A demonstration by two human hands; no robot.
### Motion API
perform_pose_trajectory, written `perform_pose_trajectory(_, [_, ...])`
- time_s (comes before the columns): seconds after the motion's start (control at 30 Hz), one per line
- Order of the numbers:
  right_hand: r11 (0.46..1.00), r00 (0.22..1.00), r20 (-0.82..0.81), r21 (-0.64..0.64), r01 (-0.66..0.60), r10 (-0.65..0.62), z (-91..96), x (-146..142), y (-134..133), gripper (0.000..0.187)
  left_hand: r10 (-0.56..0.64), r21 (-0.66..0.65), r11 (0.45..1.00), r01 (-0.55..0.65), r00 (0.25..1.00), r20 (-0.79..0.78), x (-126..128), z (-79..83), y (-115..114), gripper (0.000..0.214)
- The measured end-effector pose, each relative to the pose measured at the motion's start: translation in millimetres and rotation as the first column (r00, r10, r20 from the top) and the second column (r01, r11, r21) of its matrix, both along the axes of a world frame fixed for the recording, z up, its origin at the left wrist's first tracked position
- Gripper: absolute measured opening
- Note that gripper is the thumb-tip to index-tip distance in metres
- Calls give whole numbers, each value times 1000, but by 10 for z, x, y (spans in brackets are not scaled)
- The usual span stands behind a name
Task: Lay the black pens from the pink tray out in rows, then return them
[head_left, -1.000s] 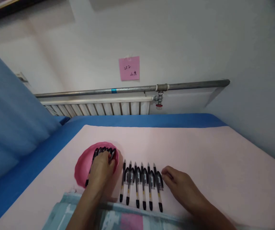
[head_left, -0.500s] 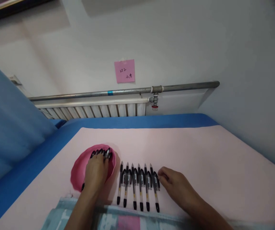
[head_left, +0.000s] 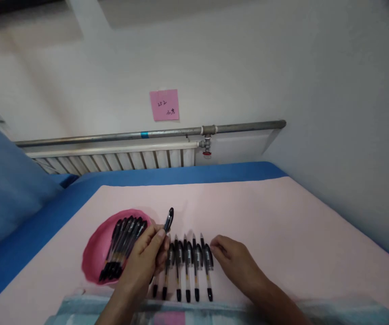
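The left hand (head_left: 145, 253) is pinched closed on one black pen (head_left: 169, 220), and the pen's capped end sticks up past the fingertips. The right hand (head_left: 236, 258) has its fingers curled in beside the end of the row; I cannot tell if they are closed all the way, if they touch the last cap, or if they hold anything. Between the two hands lie six pens in a row (head_left: 187, 284) with their caps (head_left: 189, 253) off and set beside them, and the left hand hides part of the nearest one. A pink bowl (head_left: 94, 250) sits just left of the left fingers, with a bunch of pens (head_left: 123, 248) inside, and its wavy rim is right by that hand. Past the fingertips there is lots of open pink sheet (head_left: 248, 207), up to a blue strip (head_left: 187, 176) at the far edge. There is wide open room to the right of the right hand too. Close in, under the arms, a patterned cloth (head_left: 74, 311) runs along the near side. Half a second ago the left hand was down in the bowl, on the pens; now it is out, with a pen, over the row's left end. The right hand stays by the row's other end.
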State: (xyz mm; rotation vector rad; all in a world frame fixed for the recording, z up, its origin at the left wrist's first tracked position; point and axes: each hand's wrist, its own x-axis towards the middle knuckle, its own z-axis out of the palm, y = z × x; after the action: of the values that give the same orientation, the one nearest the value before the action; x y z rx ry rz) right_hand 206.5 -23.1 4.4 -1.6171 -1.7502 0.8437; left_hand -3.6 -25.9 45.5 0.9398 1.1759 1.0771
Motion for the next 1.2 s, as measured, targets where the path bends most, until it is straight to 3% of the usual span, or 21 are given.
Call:
perform_pose_trajectory(0.07, [999,980,-194,-34,35,-41,68,-32,-43,23,-63,-85,994,72,993,104,106,-57,-61,28])
perform_pose_trajectory(0.17, [978,851,-516,-207,-17,-94,167,-117,-121,32,-121,-182,971,152,978,172,281,-116,-186,26])
perform_pose_trajectory(0.3, [966,692,-711,-245,-79,-123,181,-219,-184,32,-182,-220,948,230,959,217,466,-153,-321,22])
perform_pose_trajectory(0.5, [951,625,-744,-310,-10,-236,165,-223,-171,28,-277,-227,906,357,907,317,471,-239,-310,23])
perform_pose_trajectory(0.63, [936,571,-766,-351,14,-295,172,-232,-164,25,-235,-267,900,343,901,365,469,-242,-302,24])
perform_pose_trajectory(0.8, [932,490,-808,-362,27,-327,117,-258,-145,26,-211,-302,915,266,956,205,531,-215,-301,34])
perform_pose_trajectory(1.2, [915,392,-835,-401,48,-387,105,-314,-98,26,-317,-299,902,311,948,29,513,-244,-225,43])
